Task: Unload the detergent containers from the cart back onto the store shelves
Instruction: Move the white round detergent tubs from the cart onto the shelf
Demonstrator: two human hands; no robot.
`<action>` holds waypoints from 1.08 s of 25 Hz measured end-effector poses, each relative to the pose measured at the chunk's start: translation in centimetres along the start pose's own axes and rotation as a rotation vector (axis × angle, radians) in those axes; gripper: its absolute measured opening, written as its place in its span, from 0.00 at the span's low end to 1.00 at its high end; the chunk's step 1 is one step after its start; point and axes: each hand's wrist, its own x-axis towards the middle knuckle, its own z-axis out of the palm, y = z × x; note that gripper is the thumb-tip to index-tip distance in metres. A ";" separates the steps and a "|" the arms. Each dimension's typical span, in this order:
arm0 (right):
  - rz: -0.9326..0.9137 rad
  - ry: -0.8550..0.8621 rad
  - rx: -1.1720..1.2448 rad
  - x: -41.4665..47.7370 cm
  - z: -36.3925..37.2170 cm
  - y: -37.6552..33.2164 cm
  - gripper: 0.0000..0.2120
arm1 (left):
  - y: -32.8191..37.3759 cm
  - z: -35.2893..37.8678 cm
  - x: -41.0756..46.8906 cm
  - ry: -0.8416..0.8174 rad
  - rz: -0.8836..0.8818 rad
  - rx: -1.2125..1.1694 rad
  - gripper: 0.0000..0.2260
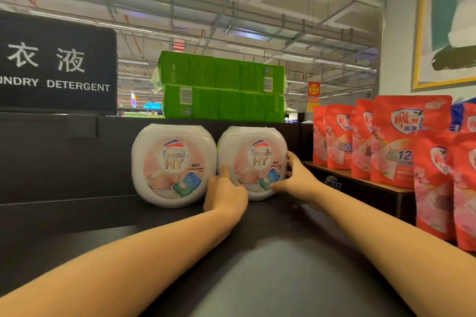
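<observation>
Two round white detergent pod tubs with pink labels stand side by side on the dark shelf (pixel 77 226). The left tub (pixel 172 165) stands free. Both my hands are on the right tub (pixel 255 159). My left hand (pixel 224 195) touches its lower left front, with the index finger stretched up along its side. My right hand (pixel 296 177) grips its right side, thumb on the front of the label and fingers curled round the edge. The tub rests on the shelf surface. No cart is in view.
Red detergent pouches (pixel 391 141) fill a raised cardboard display on the right. Two green boxes (pixel 221 87) are stacked on the shelf top behind the tubs. A black "Laundry Detergent" sign (pixel 56 64) stands at the left.
</observation>
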 end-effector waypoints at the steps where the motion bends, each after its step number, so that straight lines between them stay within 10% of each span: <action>1: 0.003 0.012 -0.015 0.1 -0.1 0.1 0.48 | 0.0 0.0 0.0 -0.019 0.005 -0.033 0.23; 8: -0.007 -0.058 0.152 -0.6 0.4 0.3 0.41 | 0.2 -0.6 -0.3 -0.070 0.000 -0.114 0.24; 14: -0.118 0.040 -0.238 -2.7 -0.5 -1.1 0.30 | 0.3 -2.0 -0.7 -0.084 0.040 -0.130 0.17; 23: -0.360 0.319 -0.068 -15.1 -2.7 -6.6 0.05 | 2.9 -8.3 -7.6 -0.136 0.331 -0.190 0.09; 27: -0.538 0.448 0.103 -24.2 -3.6 -6.2 0.06 | 4.5 -11.0 -13.7 0.035 0.627 0.159 0.10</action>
